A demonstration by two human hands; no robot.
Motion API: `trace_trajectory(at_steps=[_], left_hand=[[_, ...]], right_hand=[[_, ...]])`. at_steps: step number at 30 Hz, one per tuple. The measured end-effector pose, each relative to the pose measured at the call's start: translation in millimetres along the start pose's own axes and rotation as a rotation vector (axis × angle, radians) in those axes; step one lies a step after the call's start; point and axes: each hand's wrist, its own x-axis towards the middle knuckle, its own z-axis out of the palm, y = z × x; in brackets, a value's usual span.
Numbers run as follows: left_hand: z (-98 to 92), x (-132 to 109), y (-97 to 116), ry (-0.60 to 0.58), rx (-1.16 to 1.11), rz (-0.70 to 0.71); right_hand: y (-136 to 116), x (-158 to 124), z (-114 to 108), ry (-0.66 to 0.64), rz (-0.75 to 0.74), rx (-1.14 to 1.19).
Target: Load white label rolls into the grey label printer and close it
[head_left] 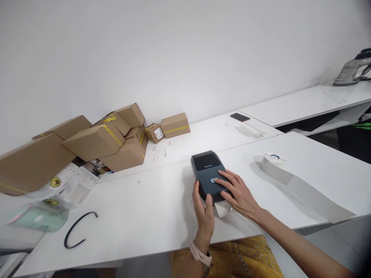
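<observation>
A dark grey label printer (208, 170) sits on the white table (139, 208) in front of me. My left hand (203, 212), with a pink watch at the wrist, grips the printer's near left corner, thumb on top. My right hand (237, 191) lies flat over its near right part, fingers stretched out, one fingertip on a small light button. A piece of white label paper (222, 208) sticks out from the printer's front edge under my hands.
A roll of white label stock (274, 159) trails a long strip to the right. Several cardboard boxes (98, 141) are piled at the back left by papers and tape. A black strap (77, 228) lies near left. A phone (239, 117) lies on the far table.
</observation>
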Motion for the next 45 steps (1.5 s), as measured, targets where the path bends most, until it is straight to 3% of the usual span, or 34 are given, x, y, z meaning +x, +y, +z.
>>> trace_trajectory(at_steps=[9,15,23,29,35,40,45], left_hand=[[1.4,3.0,-5.4,-0.019,0.043,0.076],[-1.7,4.3,-0.7,-0.022,0.087,0.106],[-2.8,-1.2,4.7,-0.07,0.13,0.133],[2.9,-0.4,-8.4,-0.083,0.212,0.132],[-1.9,4.0,1.1,-0.122,0.2,0.124],[-5.0,6.6,0.4,-0.151,0.209,0.111],[-5.6,6.9,-5.0,-0.161,0.266,0.116]], right_hand=[[-3.6,8.9,2.7,0.007,0.001,-0.135],[-6.5,5.0,-1.8,-0.022,0.036,-0.036],[-7.3,19.0,-20.5,0.087,0.024,0.091],[-2.1,47.9,-30.9,0.103,-0.002,0.14],[1.4,83.2,-27.3,0.234,0.038,0.192],[2.1,130.6,-27.7,0.306,0.139,0.18],[9.7,188.8,-32.4,0.249,0.267,0.11]])
